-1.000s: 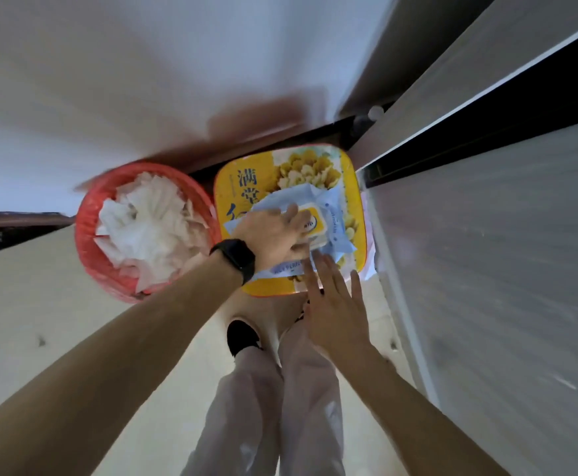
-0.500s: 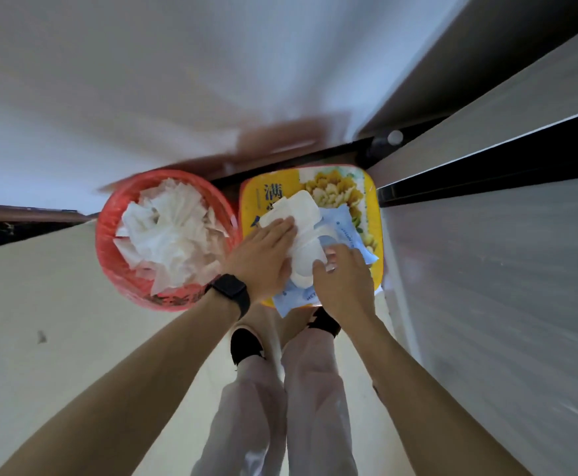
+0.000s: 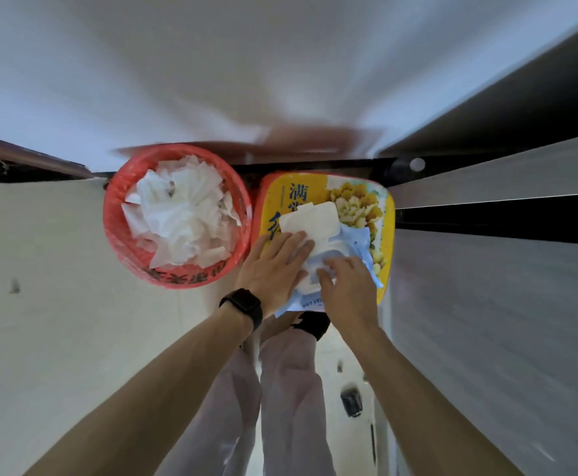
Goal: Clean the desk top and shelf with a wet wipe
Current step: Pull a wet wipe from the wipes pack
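A pale blue wet wipe pack (image 3: 358, 240) lies on a yellow box (image 3: 385, 214) with flower print, on the floor below me. Its white flip lid (image 3: 315, 214) stands open. My left hand (image 3: 273, 266), with a black watch on the wrist, presses flat on the pack's left side, fingers on the lid's base. My right hand (image 3: 347, 290) rests over the pack's opening, fingertips pinching at a white wipe (image 3: 306, 283); whether the wipe is gripped is hard to tell.
A red bin (image 3: 122, 235) full of crumpled white tissues stands just left of the yellow box. Grey furniture panels (image 3: 486, 304) rise on the right. My legs and black shoes are below the hands. A white surface fills the top of the view.
The pack's lid went from shut to flipped open. My right hand moved from below the pack onto its opening. The view shifted closer.
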The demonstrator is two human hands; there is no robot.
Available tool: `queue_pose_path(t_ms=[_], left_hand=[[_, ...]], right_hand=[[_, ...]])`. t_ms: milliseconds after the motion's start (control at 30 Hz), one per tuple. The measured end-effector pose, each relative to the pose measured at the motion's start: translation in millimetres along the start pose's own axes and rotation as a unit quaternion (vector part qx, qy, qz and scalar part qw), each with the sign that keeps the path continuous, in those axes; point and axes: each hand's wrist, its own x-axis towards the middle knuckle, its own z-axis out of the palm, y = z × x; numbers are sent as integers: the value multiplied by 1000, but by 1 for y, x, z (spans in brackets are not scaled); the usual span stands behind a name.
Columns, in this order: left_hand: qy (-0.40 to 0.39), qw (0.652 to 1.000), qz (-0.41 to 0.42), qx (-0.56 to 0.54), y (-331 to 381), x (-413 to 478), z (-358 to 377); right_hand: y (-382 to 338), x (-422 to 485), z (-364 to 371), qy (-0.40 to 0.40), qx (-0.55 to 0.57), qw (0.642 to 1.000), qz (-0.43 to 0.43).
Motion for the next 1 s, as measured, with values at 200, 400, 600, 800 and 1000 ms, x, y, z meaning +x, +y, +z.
queue_pose_path(t_ms=[200, 400, 600, 800, 1000], left_hand=[[6, 998, -50, -45, 13, -11, 9], [-42, 996, -58, -44, 14, -9, 10], [-42, 994, -76, -70, 15, -5, 0], [-7, 998, -59, 0, 1, -7, -6], [53, 985, 107, 122, 20, -8, -2]], right_hand=[[9, 20, 7, -73, -217, 967, -111], [6, 21, 1, -97, -238, 947, -191], [-8, -16, -56, -69, 109, 989, 75], [-27, -71, -110, 60, 365, 894, 252], [-30, -112, -151, 199, 426, 835, 284]])
